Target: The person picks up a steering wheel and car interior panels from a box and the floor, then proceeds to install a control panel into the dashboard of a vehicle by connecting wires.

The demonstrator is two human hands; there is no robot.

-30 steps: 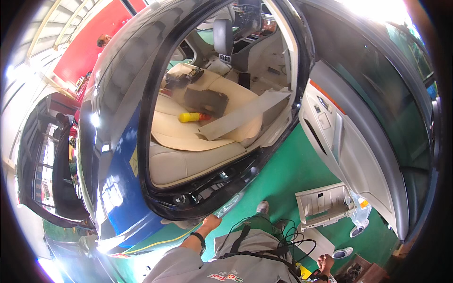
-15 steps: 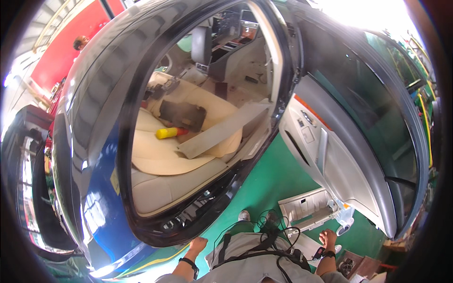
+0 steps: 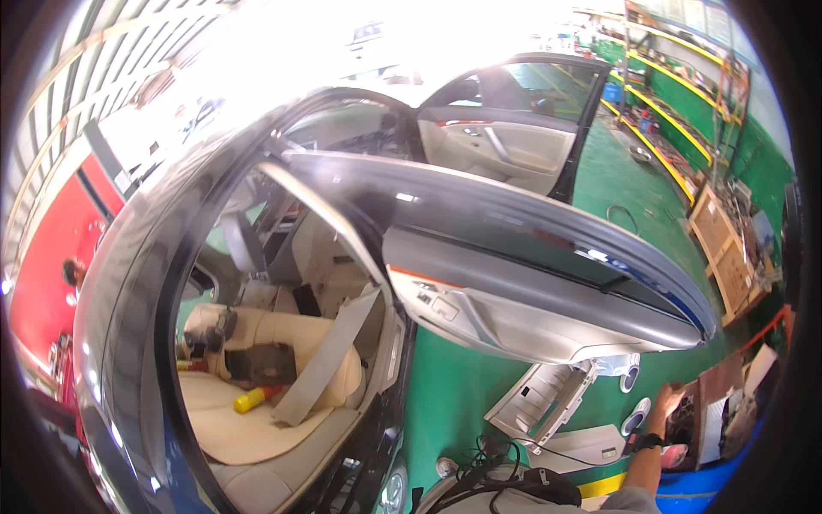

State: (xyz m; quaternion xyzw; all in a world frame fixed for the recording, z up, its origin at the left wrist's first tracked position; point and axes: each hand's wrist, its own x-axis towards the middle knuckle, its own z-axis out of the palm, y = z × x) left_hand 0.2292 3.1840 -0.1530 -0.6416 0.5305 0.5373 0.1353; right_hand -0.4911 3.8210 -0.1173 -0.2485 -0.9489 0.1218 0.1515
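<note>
One right hand (image 3: pixel 670 399), grip unclear, hangs near a brown board (image 3: pixel 717 384), wall posters (image 3: pixel 704 19) illegible.

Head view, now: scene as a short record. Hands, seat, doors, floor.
left hand: not in view
right hand: lower right, near a brown board; grip unclear
seat: cream; yellow-and-red cylinder, dark flat piece and long grey strip lying over it
nearer door: open
farther door: open
floor: green; beige trim part and flat beige panel on it
</note>
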